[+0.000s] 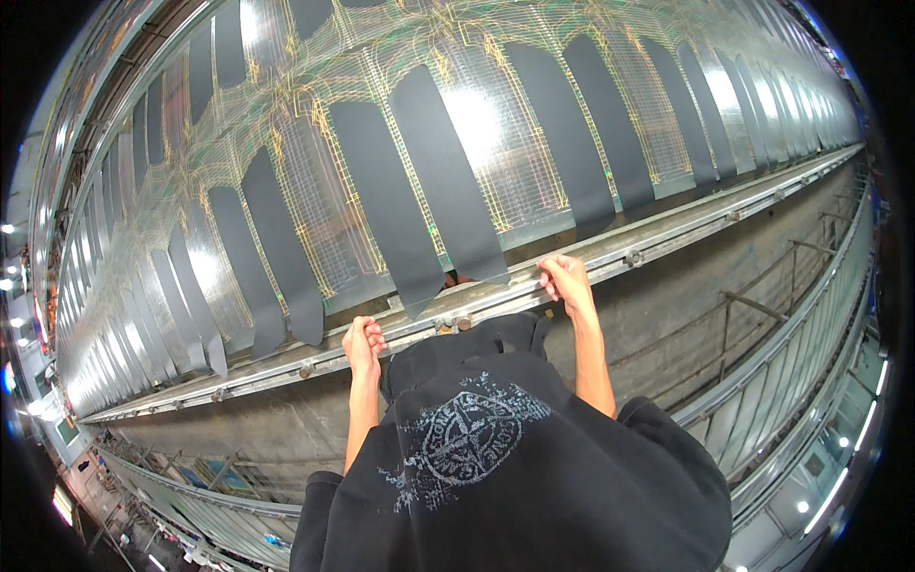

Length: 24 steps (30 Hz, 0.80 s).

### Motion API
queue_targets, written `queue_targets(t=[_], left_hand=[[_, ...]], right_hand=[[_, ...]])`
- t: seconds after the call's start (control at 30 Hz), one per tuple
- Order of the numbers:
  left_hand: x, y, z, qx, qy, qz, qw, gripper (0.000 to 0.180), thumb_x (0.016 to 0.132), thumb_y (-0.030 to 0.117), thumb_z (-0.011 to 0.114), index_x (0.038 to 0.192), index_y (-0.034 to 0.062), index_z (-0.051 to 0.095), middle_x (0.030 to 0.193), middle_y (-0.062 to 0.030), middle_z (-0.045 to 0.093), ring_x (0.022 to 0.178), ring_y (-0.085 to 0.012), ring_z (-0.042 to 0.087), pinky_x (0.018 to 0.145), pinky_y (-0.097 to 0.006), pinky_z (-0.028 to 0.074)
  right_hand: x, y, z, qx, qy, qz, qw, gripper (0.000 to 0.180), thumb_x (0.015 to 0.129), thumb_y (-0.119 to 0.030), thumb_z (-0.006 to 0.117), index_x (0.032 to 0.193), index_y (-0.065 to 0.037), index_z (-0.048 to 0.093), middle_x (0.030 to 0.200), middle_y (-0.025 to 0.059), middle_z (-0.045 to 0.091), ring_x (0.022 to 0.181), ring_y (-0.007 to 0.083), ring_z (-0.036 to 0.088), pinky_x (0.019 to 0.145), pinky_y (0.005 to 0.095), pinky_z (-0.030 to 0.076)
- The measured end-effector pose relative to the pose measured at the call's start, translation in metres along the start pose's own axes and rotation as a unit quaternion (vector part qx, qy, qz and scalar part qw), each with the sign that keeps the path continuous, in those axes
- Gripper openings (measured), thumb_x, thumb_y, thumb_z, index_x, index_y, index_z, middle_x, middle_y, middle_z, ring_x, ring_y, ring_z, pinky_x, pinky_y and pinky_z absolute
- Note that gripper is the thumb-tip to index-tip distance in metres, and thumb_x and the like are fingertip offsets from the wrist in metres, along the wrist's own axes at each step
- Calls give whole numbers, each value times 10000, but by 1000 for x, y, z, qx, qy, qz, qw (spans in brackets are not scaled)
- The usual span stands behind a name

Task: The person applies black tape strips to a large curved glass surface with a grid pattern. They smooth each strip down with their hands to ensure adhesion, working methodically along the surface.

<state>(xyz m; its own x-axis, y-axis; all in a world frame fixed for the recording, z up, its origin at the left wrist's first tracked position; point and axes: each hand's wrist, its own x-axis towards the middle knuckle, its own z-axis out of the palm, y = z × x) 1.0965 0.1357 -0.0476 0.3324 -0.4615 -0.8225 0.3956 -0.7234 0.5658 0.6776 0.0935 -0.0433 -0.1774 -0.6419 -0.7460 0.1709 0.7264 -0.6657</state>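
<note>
Head view: a dark strip (379, 195) and its neighbour (448, 172) lie beyond the metal rail (679, 239), their near ends reaching toward it. Over the rail, the left hand (364, 343) curls its fingers in and the right hand (566, 279) bunches thumb and fingertips; whether either grips anything I cannot tell. Farther beyond the rail stretches a glossy, yellow-lined work surface (522, 172).

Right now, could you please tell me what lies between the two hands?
In the head view, a rail with round knobs lies between left hand and right hand.
</note>
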Motion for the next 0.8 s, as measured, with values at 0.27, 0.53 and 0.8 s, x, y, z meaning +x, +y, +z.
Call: queue_targets(t=[0.27, 0.53, 0.8], left_hand=[[20, -17, 32, 426, 35, 374, 823, 283, 915, 279, 819, 1043, 63, 687, 1081, -97, 715, 959, -283, 665, 880, -471, 538], [38, 19, 87, 568, -128, 576, 573, 424, 792, 209, 868, 1132, 85, 648, 1606, -161, 466, 1540, -425, 358, 1265, -585, 301], [42, -4, 103, 618, -58, 536, 573, 495, 773, 155, 832, 1202, 67, 602, 1658, -173, 387, 1597, -402, 277, 1308, -567, 249]], right_hand=[[20, -5, 32, -423, 75, -227, 874, 273, 900, -279, 811, 949, -29, 712, 718, 85, 673, 624, 282, 659, 633, 441, 526], [54, -35, 78, -598, -173, -459, 634, 397, 768, -195, 878, 1071, -106, 637, 1226, 98, 574, 1200, 292, 552, 970, 434, 448], [64, -7, 90, -589, -89, -534, 601, 476, 700, -91, 840, 1098, -97, 579, 1132, 125, 530, 1127, 344, 540, 969, 478, 427]])
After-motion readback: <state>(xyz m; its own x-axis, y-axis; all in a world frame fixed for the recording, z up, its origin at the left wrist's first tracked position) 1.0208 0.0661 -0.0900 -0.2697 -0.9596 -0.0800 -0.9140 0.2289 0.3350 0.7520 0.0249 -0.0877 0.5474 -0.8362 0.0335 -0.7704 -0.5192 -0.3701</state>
